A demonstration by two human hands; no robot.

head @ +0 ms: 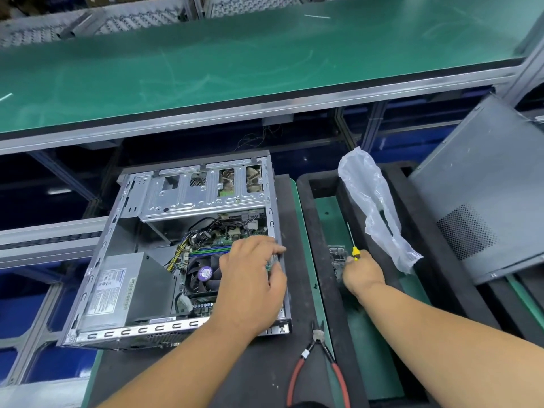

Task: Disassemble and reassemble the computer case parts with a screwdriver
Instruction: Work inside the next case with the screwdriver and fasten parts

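An open computer case (pixel 123 260) lies on its side on a black foam mat, with its power supply, cooler fan (pixel 203 273) and cables showing. My left hand (pixel 253 278) reaches inside at the case's right wall, with its fingers curled round a small green card (pixel 269 265) beside the rim. To the right, my right hand (pixel 363 273) grips a screwdriver (pixel 354 245) by its yellow and black handle, its thin shaft pointing away from me. Just left of that hand lies a small metal bracket part (pixel 337 257) on the green strip.
Red-handled cutters (pixel 316 357) lie on the mat near me. A clear plastic bag (pixel 376 207) stands in the black foam tray (pixel 312 184). The grey side panel (pixel 485 207) leans at the right. A green shelf (pixel 235 63) overhangs the far side.
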